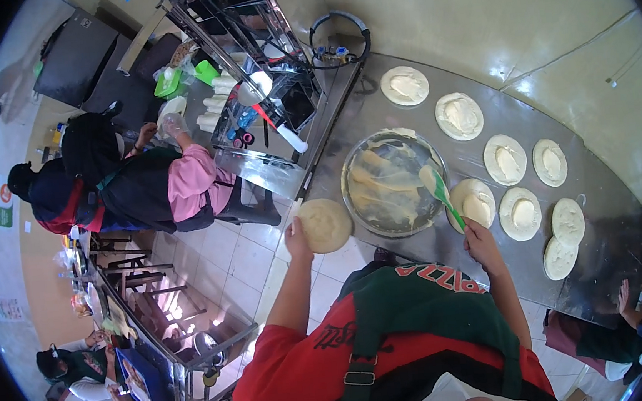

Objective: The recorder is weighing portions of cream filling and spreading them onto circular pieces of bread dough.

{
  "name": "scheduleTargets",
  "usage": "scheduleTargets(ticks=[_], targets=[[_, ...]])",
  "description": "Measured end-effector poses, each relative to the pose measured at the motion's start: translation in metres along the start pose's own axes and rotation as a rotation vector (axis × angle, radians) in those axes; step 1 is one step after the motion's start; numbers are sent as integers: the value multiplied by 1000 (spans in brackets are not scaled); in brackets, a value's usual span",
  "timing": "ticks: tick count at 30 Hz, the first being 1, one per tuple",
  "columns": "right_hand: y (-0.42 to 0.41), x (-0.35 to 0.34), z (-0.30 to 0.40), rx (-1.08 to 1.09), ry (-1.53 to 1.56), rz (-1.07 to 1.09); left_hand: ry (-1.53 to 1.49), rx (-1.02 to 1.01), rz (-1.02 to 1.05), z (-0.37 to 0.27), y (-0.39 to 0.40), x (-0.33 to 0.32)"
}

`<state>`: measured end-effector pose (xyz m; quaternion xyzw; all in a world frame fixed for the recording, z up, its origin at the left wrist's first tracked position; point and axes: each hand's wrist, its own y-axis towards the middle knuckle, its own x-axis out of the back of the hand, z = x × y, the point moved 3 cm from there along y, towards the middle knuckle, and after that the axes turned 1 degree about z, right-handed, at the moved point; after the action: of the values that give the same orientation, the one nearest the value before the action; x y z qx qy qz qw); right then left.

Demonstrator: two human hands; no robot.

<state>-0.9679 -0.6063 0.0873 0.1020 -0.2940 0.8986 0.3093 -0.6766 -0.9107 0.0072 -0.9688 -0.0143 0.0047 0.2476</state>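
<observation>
My left hand point(299, 242) grips the edge of a flat round of dough point(326, 225) beside the front edge of the steel counter. A green-handled spatula point(441, 192) is in my right hand point(480, 243); its pale, cream-smeared blade reaches over the rim of a wide metal bowl point(395, 184). Streaks of cream coat the bowl's inside. Under the spatula's handle lies a dough round with a mound of cream point(475, 204). Farther right, another cream-topped round point(520, 214) sits on the counter.
More cream-topped dough rounds point(505, 159) lie toward the wall. Two plain rounds point(567, 222) overlap at right. On the left, a steel frame stand point(293, 87) holds a white-handled knife point(285, 134). Co-workers stand at a left table and at the right edge point(632, 304).
</observation>
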Motion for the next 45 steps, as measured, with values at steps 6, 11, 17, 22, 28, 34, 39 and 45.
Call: scheduleTargets(ticks=[6, 11, 17, 22, 28, 34, 39, 45], targets=[[20, 11, 35, 12, -683, -217, 828, -524, 70, 32, 19, -36], [30, 26, 40, -54, -791, -270, 761, -836, 477, -36, 1, -107], [19, 11, 64, -80, -824, -208, 807, -764, 610, -48, 20, -202], [0, 7, 62, -111, -839, -200, 1016, -330, 815, -37, 20, -233], [-16, 22, 51, -135, -766, -316, 290, 261, 962, -25, 9, -226], [-11, 37, 47, 37, -479, -373, -33, -129, 1184, -80, -36, -221], [-16, 19, 95, 215, -587, -315, -172, -170, 1126, -115, -60, -223], [-38, 48, 174, 419, -846, -563, -294, -295, 1156, -136, -80, -215]])
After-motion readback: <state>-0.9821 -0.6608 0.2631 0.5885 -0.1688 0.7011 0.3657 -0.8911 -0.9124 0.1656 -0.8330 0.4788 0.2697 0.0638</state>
